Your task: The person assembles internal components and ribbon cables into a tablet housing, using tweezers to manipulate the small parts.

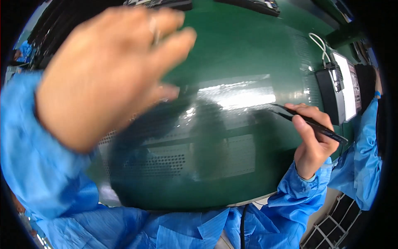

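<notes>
Black tweezers [327,132] — right fingers [304,129] pinched around them; left fingers [172,47] loosely parted, empty.

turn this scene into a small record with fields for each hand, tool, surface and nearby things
left hand: raised, blurred, fingers spread; nothing visibly held
right hand: gripping black tweezers
tool state: tweezer tips apart, nothing visible between them
surface: shiny green table
nearby: black box and white cable, toward the right edge
</notes>
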`<state>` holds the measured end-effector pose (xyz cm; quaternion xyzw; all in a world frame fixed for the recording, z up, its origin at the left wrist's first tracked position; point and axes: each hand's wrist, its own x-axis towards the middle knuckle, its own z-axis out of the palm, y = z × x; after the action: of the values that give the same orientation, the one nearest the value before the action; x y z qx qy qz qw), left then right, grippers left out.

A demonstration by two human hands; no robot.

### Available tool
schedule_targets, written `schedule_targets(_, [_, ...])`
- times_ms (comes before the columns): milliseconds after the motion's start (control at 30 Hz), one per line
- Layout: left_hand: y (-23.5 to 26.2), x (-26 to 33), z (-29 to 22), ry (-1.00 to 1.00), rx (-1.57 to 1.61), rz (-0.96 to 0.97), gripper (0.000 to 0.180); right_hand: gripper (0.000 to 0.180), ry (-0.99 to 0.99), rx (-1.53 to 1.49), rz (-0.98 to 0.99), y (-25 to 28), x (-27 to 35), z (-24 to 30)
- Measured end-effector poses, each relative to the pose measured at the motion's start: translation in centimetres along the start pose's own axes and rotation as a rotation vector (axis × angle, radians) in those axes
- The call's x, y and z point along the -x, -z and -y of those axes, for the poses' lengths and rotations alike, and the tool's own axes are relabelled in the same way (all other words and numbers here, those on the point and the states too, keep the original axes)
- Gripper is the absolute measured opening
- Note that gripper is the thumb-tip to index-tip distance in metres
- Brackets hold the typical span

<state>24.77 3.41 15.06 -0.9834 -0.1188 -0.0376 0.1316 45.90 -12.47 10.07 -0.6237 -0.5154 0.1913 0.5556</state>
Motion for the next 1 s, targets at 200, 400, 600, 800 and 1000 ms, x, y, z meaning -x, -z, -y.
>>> schedule_targets(200, [-4.9,8.9,-4.5,0.139,0.378,0.244,0.064,0.015,-0.074,-0.049,0.131,-4.9,0.4,1.9])
schedule_targets(400, [-8.6,9.1,-6.7,0.212,0.458,0.038,0.065,0.011,-0.313,-0.217,0.289,-10.0,1.2,0.5])
schedule_targets(600, [-9.8,9.1,-7.2,0.226,0.477,-0.02,0.064,0.009,-0.377,-0.246,0.228,-10.7,1.9,-0.7])
schedule_targets(800, [-10.3,8.9,-7.3,0.239,0.505,-0.003,0.065,0.008,-0.289,-0.202,0.209,-10.8,2.1,-1.3])
schedule_targets(1000, [-10.3,8.7,-7.3,0.239,0.525,-0.003,0.065,0.007,-0.295,-0.185,0.21,-10.7,2.0,-1.2])
